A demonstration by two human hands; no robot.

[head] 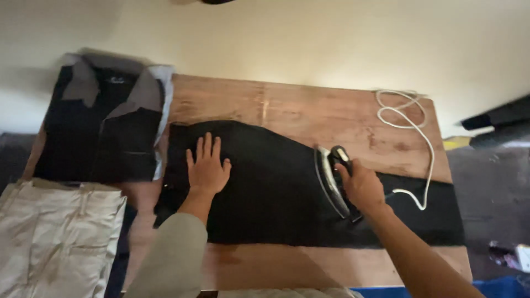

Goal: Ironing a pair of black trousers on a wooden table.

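A black garment (276,187) lies spread flat across a wooden table (309,110). My left hand (207,165) rests palm down on its left part, fingers apart, pressing the cloth. My right hand (361,185) grips the black handle of an electric iron (331,176), which stands on the garment's middle with its metal sole facing left. A white cord (425,143) runs from the iron to a loose coil at the table's far right corner.
A folded dark shirt with grey collar (105,127) lies at the table's far left. A folded beige garment (55,237) sits at the near left. A pale wall stands behind the table. Dark floor and a blue object (497,287) are at right.
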